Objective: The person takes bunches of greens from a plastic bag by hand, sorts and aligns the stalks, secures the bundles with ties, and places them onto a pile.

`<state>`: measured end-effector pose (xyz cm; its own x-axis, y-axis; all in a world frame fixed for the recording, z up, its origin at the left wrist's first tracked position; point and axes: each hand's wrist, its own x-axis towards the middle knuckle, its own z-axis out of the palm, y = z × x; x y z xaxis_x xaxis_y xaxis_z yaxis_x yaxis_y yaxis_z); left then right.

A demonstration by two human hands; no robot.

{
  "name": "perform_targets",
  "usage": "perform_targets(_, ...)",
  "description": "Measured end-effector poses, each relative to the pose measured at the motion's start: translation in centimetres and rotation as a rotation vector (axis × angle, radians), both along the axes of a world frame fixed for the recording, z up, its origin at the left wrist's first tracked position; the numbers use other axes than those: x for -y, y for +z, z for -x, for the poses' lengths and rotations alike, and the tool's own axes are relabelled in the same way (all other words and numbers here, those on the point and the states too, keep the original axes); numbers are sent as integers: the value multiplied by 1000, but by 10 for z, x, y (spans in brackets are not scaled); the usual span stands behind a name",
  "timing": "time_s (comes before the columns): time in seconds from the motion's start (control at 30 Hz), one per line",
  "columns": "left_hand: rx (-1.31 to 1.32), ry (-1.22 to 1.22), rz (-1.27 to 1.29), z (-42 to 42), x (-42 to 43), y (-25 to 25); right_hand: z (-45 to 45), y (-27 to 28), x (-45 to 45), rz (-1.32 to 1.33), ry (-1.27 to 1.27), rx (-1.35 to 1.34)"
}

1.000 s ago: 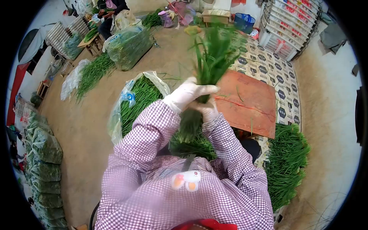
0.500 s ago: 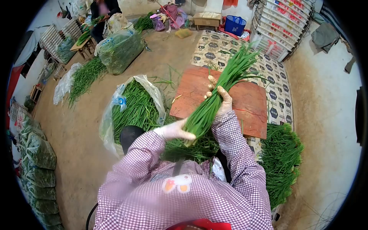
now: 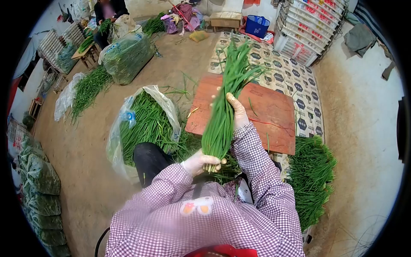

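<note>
A thick bunch of long green stalks [image 3: 221, 122] is held nearly upright in front of me, its leafy tips over the far edge of a reddish board [image 3: 274, 113]. My left hand [image 3: 202, 163], in a pale glove, wraps round the cut lower ends. Higher up, my right hand [image 3: 236, 110], also gloved, grips the bunch around its middle, thumb in front and fingertips showing on the far side. Left of the board, an open plastic bag [image 3: 114, 147] holds more green stalks. Loose greens lie below the bunch, near my lap.
Bundled greens [image 3: 311, 180] are piled to the right of the board. Stacked white crates [image 3: 304, 32] and a blue basket [image 3: 257, 26] stand behind. Filled bags [image 3: 43, 173] line the left side. A seated person [image 3: 109, 13] handles greens at the back left, beyond a large full bag [image 3: 128, 58].
The bunch has swung from a rightward slant half a second ago to nearly upright. My left hand has moved slightly lower round its ends, and my right hand has shifted left with the bunch.
</note>
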<state>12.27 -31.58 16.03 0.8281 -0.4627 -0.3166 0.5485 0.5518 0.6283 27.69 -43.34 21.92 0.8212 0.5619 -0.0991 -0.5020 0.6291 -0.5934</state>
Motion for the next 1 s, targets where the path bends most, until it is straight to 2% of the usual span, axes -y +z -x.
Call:
perform_targets(0.07,6,79,89,2,-3,-14,13,11,2,73,25,-178)
perform_targets(0.13,15,113,138,2,-6,-30,2,-37,9,46,36,-142)
perform_targets(0.2,-86,153,71,0,-12,-42,-11,-96,23,115,-72,-253)
perform_targets(0.23,-60,173,99,0,-13,-39,2,-88,27,117,-70,-252)
perform_targets(0.3,-79,195,93,0,-17,-38,32,-75,40,2,178,-241)
perform_targets(0.33,-98,213,84,0,-19,-37,36,-94,47,2,179,-240)
perform_targets(0.37,-84,201,89,-1,-22,-42,32,-127,54,-38,301,-170)
perform_targets(0.43,-56,202,79,-1,-25,-45,37,-124,53,-78,419,-93)
perform_targets(0.5,-31,213,76,0,-24,-44,52,-103,49,316,507,85)
perform_targets(0.53,-27,209,75,1,-24,-45,60,-85,39,367,471,109)
perform_targets(0.6,-4,213,5,3,-23,-45,59,-97,40,621,544,280)
perform_targets(0.67,5,220,1,4,-21,-47,64,-53,35,850,645,490)
perform_targets(0.73,20,242,-6,5,-20,-46,64,-48,32,1180,702,677)
perform_targets(0.77,35,263,-3,6,-19,-45,62,-42,34,1181,700,686)
perform_targets(0.83,10,273,-39,10,-18,-38,66,11,33,1522,730,708)
perform_targets(0.87,-19,279,-75,11,-17,-35,62,15,34,1527,726,712)
perform_targets(0.93,-37,269,-108,13,-17,-32,59,28,36,998,268,677)
perform_targets(1.0,21,253,-146,15,-17,-43,50,71,26,896,175,647)
